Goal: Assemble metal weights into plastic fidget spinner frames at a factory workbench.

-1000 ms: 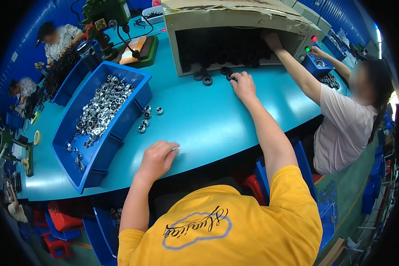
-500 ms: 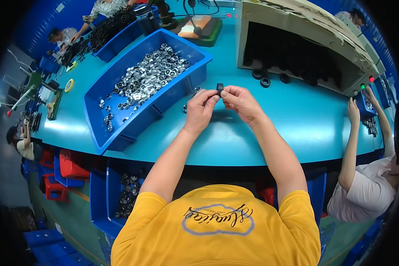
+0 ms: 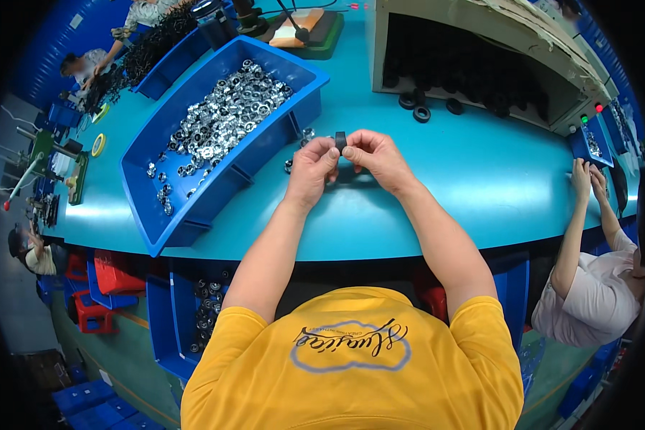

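A small black rubber ring, like a toy tyre [image 3: 340, 142], is held up edge-on over the table, pinched between both hands. My left hand [image 3: 311, 172] grips it from the left with thumb and fingers closed. From the right, my right hand [image 3: 380, 162] pinches the same tyre; its thumb presses on the near side. Whether a hub sits inside the tyre is hidden. Just beyond my left hand lie a few loose silver hubs [image 3: 308, 134], beside a large blue bin [image 3: 264, 133] heaped with shiny silver-and-black hubs [image 3: 226, 111].
An open-fronted box [image 3: 378, 64] at the back right holds dark tyres, with several tyres [image 3: 422, 114] at its mouth. A green-based stand [image 3: 326, 44] is behind the bin. At right, a co-worker's hands [image 3: 586, 179] rest near a small blue tray [image 3: 600, 152]. Yellow tape [image 3: 98, 145] lies left.
My view has shifted slightly, so the table things sit farther left. Both hands still grip the tyre at about the same place. The co-worker's hands at right have lowered toward the table.
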`<state>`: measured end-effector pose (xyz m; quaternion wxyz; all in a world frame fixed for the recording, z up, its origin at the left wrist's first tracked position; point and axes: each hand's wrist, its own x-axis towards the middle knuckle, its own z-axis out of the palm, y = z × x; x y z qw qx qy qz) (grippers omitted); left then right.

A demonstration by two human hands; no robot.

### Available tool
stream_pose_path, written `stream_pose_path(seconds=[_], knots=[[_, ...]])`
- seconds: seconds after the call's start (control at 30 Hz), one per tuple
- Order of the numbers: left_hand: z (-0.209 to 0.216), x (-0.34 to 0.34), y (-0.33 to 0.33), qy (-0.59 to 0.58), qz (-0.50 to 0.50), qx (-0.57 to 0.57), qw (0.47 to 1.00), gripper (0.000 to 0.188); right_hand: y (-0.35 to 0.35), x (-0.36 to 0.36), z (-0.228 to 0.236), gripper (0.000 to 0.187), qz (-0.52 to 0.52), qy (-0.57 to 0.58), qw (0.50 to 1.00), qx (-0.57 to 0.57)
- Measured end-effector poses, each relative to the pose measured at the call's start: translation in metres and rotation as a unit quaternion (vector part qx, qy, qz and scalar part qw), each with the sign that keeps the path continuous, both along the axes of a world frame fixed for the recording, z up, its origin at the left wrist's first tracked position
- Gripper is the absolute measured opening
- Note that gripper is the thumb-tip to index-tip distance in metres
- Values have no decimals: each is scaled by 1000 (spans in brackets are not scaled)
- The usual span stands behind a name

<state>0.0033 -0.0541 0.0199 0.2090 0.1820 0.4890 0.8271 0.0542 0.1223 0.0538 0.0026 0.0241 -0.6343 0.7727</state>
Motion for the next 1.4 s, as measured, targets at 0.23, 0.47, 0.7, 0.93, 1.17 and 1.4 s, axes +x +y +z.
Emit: stream_pose_path(seconds=[0.23, 0.47, 0.7, 0.93, 1.17, 1.4], knots=[[-5, -2, -7, -50, -64, 27, 996, 24, 3, 0, -2, 20, -36, 109, 967, 225], [19, 4, -4, 11, 60, 41, 997, 28, 16, -6, -8, 15, -111, -1, 992, 64], [22, -3, -17, 27, 53, 110, 992, 32, -6, -29, -12, 29, -105, 143, 886, 427], [22, -7, -21, -59, 31, 131, 989, 36, 0, -29, -12, 25, -97, 112, 876, 460], [14, -8, -14, -22, 36, 83, 996, 34, 0, 2, 7, 27, -3, -4, 1000, -11], [10, -6, -11, -34, 40, 95, 994, 29, -14, 1, 2, 25, 6, 27, 998, -49]])
